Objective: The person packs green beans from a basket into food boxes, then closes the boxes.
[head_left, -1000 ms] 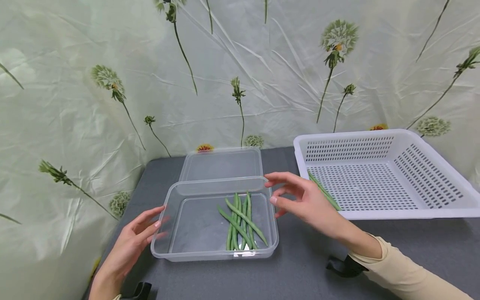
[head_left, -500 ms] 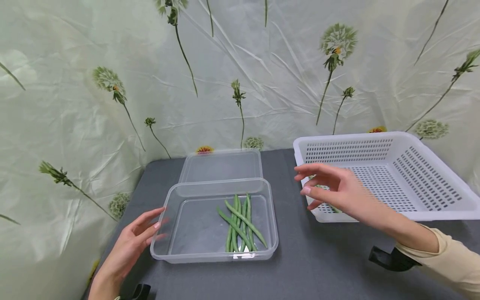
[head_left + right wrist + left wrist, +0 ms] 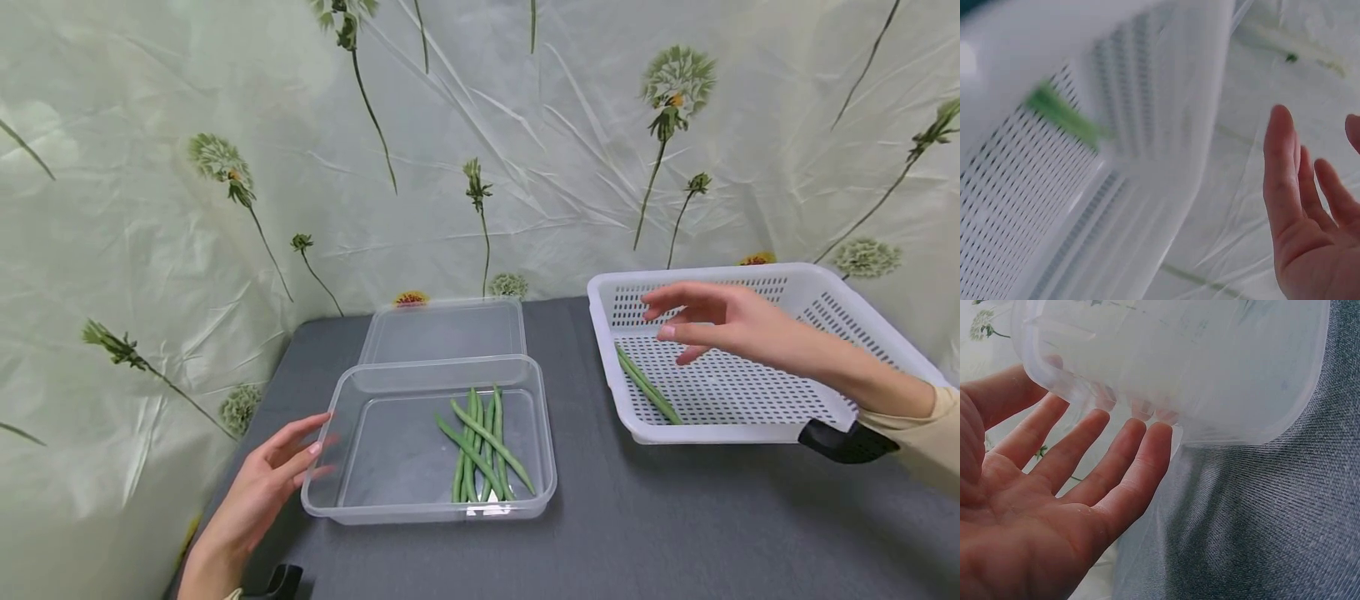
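Observation:
Several green beans (image 3: 487, 454) lie inside the clear plastic container (image 3: 397, 514), toward its right side. My left hand (image 3: 251, 492) touches the container's left wall with loosely extended fingers; in the left wrist view the fingertips (image 3: 1132, 434) meet the clear plastic. Above the white perforated basket (image 3: 750, 433) hovers my right hand (image 3: 720, 321), its fingers relaxed and holding nothing. Green beans (image 3: 647, 385) lie along the basket's left side, below and left of that hand. The right wrist view shows the basket (image 3: 1172, 187) beside the hand, with a blurred green bean (image 3: 1066, 115) in it.
A clear flat lid (image 3: 450, 329) lies behind the container on the grey tabletop (image 3: 600, 517). Crinkled fabric printed with dandelions (image 3: 420, 125) hangs at the back and left. The basket's raised rim stands right of the container.
My right hand has moved from the container's right rim, rightward and up, to over the basket. My left hand and the beans in the container have stayed in place.

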The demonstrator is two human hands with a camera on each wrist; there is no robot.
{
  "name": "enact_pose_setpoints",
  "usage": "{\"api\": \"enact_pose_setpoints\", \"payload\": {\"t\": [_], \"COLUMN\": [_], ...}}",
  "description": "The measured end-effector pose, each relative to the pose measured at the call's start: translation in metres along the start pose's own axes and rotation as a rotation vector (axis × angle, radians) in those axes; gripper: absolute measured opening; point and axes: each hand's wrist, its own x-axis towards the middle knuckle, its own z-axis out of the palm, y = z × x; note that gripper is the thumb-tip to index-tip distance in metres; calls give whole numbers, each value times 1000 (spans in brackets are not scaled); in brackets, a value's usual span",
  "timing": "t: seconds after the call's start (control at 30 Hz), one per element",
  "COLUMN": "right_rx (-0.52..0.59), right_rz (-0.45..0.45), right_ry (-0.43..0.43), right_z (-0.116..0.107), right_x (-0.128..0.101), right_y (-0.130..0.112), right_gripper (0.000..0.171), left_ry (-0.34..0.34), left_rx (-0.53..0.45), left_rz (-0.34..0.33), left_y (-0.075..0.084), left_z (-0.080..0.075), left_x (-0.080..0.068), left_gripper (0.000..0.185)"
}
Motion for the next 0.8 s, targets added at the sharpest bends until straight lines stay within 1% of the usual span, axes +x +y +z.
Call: {"api": "enact_pose_setpoints", "payload": {"t": [0.13,0.33,0.47,0.63,0.8], "right_rx": [-10,-28,-55,-38,-17], "right_rz": [50,137,202,303,334], "right_ry": [-62,-144,-227,-316,-379], "right_z": [-11,-19,-24,-26,-23], "right_x": [8,22,30,37,44], "right_y": [18,40,53,74,90], "right_gripper": [37,39,42,49,50], "left_ry": [-7,-13,-15,-13,-11], "left_rx": [-5,-9,-8,-4,-3], "left_rz": [-2,-7,-9,-13,-18], "left_y": [0,1,2,3,1], "left_z": [0,0,-1,-1,-1], "left_x": [0,1,2,3,1], "left_gripper": [46,46,46,46,46]}}
